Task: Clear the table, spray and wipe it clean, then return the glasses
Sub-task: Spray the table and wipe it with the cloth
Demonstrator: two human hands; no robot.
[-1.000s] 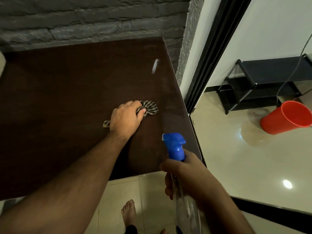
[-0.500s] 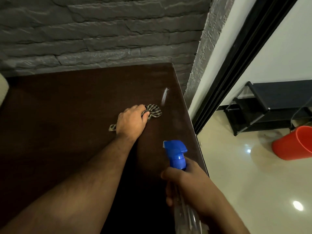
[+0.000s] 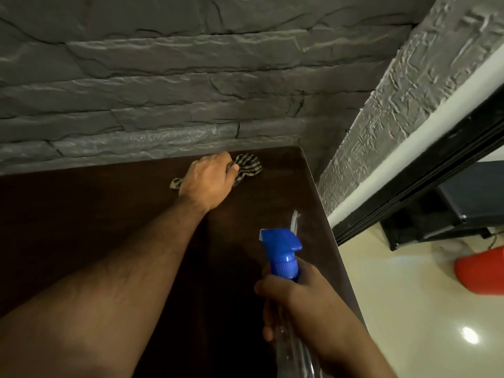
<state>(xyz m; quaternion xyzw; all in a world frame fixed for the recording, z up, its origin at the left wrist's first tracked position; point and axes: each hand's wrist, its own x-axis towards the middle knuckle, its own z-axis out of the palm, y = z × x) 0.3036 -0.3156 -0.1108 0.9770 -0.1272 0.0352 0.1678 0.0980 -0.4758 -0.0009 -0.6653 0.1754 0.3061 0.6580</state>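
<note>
A gray stone wall (image 3: pixel 191 77) stands behind a dark brown table (image 3: pixel 81 227). The left hand (image 3: pixel 208 181) is far out near the table's back right corner, its fingers curled tight around a striped cloth (image 3: pixel 246 167) that lies on the tabletop. The right hand (image 3: pixel 302 304) grips a clear spray bottle (image 3: pixel 282 252) with a blue top, held above the table's right edge. A red bucket (image 3: pixel 480 271) lies on the shiny floor.

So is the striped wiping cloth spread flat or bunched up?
Bunched up. The striped cloth is crumpled under the left hand, which grips it on the dark brown table; only wrinkled ends stick out either side.
</note>
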